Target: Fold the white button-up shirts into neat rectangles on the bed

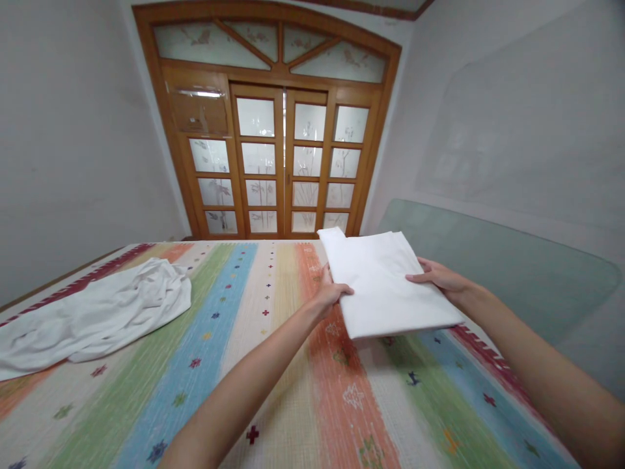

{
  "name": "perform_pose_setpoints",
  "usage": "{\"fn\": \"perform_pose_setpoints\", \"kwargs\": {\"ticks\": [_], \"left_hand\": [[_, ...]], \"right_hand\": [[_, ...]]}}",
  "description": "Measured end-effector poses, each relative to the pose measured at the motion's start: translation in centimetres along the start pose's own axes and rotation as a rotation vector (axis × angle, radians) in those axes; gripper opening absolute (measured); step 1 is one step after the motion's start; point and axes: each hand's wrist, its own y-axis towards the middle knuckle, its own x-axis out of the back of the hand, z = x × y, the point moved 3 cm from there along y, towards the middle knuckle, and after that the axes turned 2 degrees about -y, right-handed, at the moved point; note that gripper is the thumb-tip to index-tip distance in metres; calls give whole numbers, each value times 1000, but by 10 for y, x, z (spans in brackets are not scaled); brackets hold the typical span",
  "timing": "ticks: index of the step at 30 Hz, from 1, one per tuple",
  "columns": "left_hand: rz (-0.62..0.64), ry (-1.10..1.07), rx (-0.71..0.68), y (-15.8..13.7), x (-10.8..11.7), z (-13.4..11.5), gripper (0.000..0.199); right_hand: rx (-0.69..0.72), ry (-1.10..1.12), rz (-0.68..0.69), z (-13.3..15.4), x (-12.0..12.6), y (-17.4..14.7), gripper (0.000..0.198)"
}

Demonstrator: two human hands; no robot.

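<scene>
A folded white cloth (385, 280) is held between my two hands, just above the striped bedspread at the right of centre. My left hand (332, 291) grips its left edge, thumb on top and the other fingers mostly hidden underneath. On the opposite edge, my right hand (439, 280) pinches the cloth the same way, with the thumb lying over it. The cloth looks flat and squared, and a narrow flap sticks out at its far left corner. Further left, a crumpled white garment or cloth (107, 309) lies spread on the bedspread; its kind is unclear.
The striped bedspread (273, 384) covers the wide surface before me. A pale green headboard-like panel (488, 260) stands along the right side, against the wall. Wooden doors with frosted panes (283, 156) close off the far end. A plain wall (73, 130) rises on the left.
</scene>
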Motion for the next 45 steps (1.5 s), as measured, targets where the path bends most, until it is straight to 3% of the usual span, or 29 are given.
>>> {"fn": "perform_pose_setpoints", "kwargs": {"ticks": [4,10,14,22,28,32,38,42,45], "left_hand": [[23,5,-8,32,-27,18,91],[-3,20,22,56,-43,45,97],[-19,14,6,64,-44,58,104],[-42,9,-51,88,-43,81,112],[-54,72,-98,90,-33,106,118],[-42,209,-57,84,-28,115,115],[-14,338,21,87,-27,116,114],[0,302,7,87,-30,111,110],[-50,513,-41,74,-36,98,96]], "right_hand": [[-29,-86,-212,-7,38,17,75],[-47,-204,-344,-21,68,35,74],[-24,-247,-392,-32,74,45,65],[29,-298,-417,-50,88,66,69],[-71,-360,-425,-81,90,84,50],[-106,-405,-512,-96,90,88,40],[-47,-266,-527,-100,91,87,45],[-33,-500,-617,-95,89,86,43],[27,-859,-699,-89,81,84,41]]}}
